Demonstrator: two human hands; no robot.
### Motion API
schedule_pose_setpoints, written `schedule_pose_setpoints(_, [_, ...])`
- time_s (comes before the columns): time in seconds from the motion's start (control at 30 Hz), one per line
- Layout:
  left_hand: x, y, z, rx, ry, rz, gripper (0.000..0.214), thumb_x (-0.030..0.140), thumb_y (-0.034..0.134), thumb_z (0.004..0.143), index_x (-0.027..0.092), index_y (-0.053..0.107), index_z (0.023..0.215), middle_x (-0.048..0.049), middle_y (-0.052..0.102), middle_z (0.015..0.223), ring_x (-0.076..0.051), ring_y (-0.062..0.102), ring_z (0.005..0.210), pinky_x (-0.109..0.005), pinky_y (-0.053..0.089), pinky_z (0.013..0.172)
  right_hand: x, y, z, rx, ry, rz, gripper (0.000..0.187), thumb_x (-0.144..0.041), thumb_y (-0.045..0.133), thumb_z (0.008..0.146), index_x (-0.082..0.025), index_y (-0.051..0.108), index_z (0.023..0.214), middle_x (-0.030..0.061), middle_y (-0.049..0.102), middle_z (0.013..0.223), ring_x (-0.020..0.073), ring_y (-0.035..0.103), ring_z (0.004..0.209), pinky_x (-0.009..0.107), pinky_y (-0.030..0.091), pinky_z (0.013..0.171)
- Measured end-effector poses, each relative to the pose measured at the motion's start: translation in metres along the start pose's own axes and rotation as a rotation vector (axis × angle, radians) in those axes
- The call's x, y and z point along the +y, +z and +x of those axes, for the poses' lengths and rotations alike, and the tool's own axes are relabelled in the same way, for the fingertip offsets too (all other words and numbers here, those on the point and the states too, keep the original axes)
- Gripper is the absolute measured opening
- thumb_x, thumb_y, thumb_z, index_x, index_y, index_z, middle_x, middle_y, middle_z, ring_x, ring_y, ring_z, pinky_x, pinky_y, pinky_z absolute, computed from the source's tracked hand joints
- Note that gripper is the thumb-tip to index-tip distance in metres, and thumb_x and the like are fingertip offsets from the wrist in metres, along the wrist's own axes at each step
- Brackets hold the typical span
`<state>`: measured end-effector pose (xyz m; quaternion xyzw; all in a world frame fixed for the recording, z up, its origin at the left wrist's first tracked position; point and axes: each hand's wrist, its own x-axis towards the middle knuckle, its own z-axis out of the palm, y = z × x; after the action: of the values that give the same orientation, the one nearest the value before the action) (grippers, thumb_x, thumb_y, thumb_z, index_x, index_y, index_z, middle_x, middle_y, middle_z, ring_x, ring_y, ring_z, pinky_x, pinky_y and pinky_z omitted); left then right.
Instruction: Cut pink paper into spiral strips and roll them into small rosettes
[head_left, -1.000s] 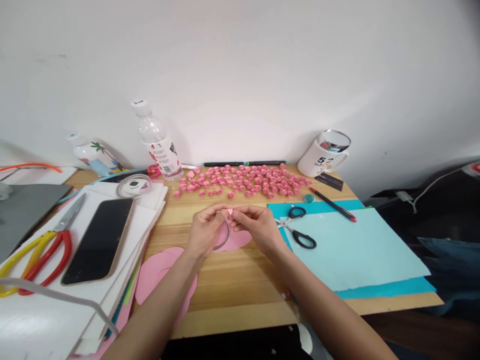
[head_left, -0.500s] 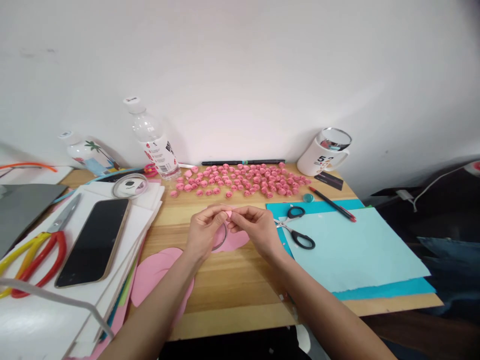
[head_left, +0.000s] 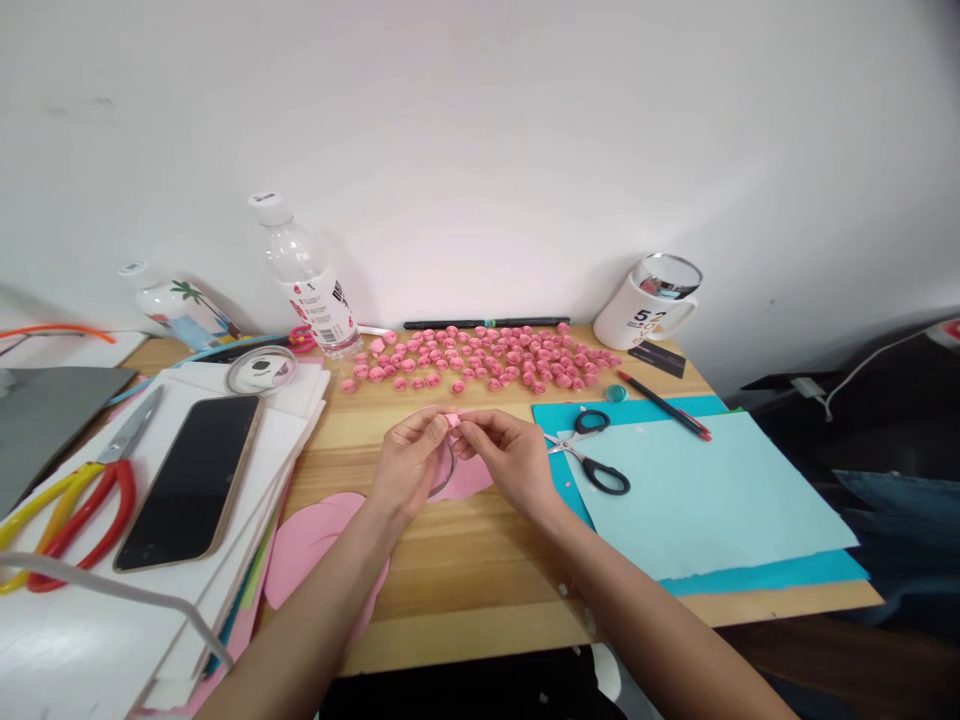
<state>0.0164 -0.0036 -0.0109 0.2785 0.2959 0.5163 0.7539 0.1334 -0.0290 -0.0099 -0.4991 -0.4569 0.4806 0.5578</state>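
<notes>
My left hand (head_left: 409,460) and my right hand (head_left: 506,455) meet above the wooden table (head_left: 465,580), fingertips pinched together on a small pink paper roll (head_left: 452,421). Under the hands lies a pink paper scrap (head_left: 469,480) with a thin ring on it. Behind them, many small pink paper rolls (head_left: 480,360) lie spread across the table's back. Black-handled scissors (head_left: 592,455) rest just right of my right hand on light blue paper (head_left: 712,500).
On the left a stack of white sheets (head_left: 225,480) carries a phone (head_left: 187,480), a tape roll (head_left: 262,370) and red-and-yellow-handled shears (head_left: 75,500). Two bottles (head_left: 307,280) stand at the back left, a white mug (head_left: 649,305) at the back right, a red pencil (head_left: 664,405) near it. A pink sheet (head_left: 315,545) lies near the front edge.
The hands have stayed almost in place, fingers working the small pink piece, which now shows slightly higher between the fingertips. The view has shifted a little.
</notes>
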Motion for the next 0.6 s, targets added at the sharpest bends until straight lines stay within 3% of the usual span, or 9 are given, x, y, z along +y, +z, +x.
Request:
schedule_pose_setpoints(0.23, [0.001,0.003,-0.002,0.041,-0.002,0.039,0.019,0.023,0.077,0.06,0.015,0.069,0.076,-0.0022,0.064,0.071,-0.011,0.056,0.064,-0.025,0.042,0.06,-0.003,0.001,-0.002,0.039,0.008,-0.029,0.018,-0.034,0.065,0.072,-0.018,0.066,0.079,0.0029,0.067,0.069,0.0149,0.062,0.06,0.029,0.053,0.062])
schedule_pose_setpoints(0.43, [0.003,-0.001,-0.001,0.006,-0.015,0.026,0.017,0.025,0.074,0.065,0.014,0.069,0.076,-0.0051,0.066,0.077,-0.012,0.057,0.068,-0.026,0.044,0.065,-0.004,-0.001,-0.002,0.048,-0.027,-0.074,0.017,-0.035,0.061,0.075,-0.018,0.062,0.074,0.0024,0.065,0.063,0.0146,0.06,0.057,0.028,0.051,0.058])
schedule_pose_setpoints(0.6, [0.012,-0.003,0.003,0.064,-0.02,-0.069,0.013,0.021,0.076,0.063,0.014,0.067,0.069,-0.0019,0.064,0.075,-0.011,0.056,0.071,-0.023,0.043,0.067,-0.007,-0.006,0.0,0.115,-0.076,-0.165,0.028,-0.036,0.046,0.085,-0.019,0.056,0.065,0.0024,0.063,0.064,0.014,0.06,0.059,0.028,0.05,0.059])
